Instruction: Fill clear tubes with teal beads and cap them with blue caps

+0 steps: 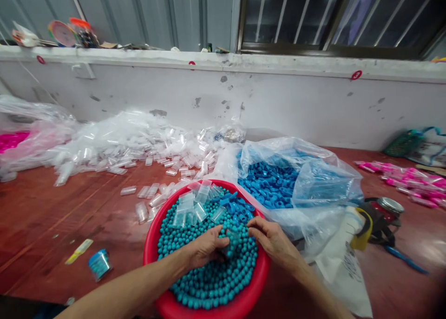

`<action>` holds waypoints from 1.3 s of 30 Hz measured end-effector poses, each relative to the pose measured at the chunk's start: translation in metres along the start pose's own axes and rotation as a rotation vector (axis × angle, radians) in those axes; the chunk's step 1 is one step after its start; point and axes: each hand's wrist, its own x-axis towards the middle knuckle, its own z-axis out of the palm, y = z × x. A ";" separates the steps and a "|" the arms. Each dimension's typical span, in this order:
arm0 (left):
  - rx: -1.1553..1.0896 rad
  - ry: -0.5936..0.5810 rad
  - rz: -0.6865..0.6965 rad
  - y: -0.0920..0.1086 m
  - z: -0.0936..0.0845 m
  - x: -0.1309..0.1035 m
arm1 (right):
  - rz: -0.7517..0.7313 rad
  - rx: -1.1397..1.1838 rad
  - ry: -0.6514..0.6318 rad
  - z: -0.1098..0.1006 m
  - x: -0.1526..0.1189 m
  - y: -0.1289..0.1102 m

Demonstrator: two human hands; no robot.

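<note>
A red basin [149, 249] full of teal beads [205, 284] stands in front of me. My left hand [209, 247] is closed around a small clear plastic tube [232, 243] with teal beads in it, low over the beads. At the basin's right side, my right hand [270, 240] has its thumb and fingertips pinched together near that tube; what they hold, if anything, is too small to make out. Several empty clear tubes [186, 205] and a cluster of blue caps [240, 209] lie on top of the beads towards the far rim.
Behind the basin spreads a heap of clear tubes [139, 142]. A plastic bag of blue caps [272, 182] lies open to the right. Pink-filled tubes [411, 182] are farther right. A capped tube of teal beads [100, 264] and a yellow-handled tool [79, 251] lie left.
</note>
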 end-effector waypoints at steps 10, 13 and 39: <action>-0.259 -0.006 0.098 0.000 -0.006 -0.021 | -0.060 -0.214 -0.175 0.022 0.003 -0.014; -0.172 0.077 0.150 -0.004 -0.004 -0.025 | -0.035 -0.198 -0.204 0.036 0.000 -0.019; -0.373 0.069 0.200 -0.010 -0.008 -0.048 | -0.030 -0.856 -0.194 0.064 0.059 -0.019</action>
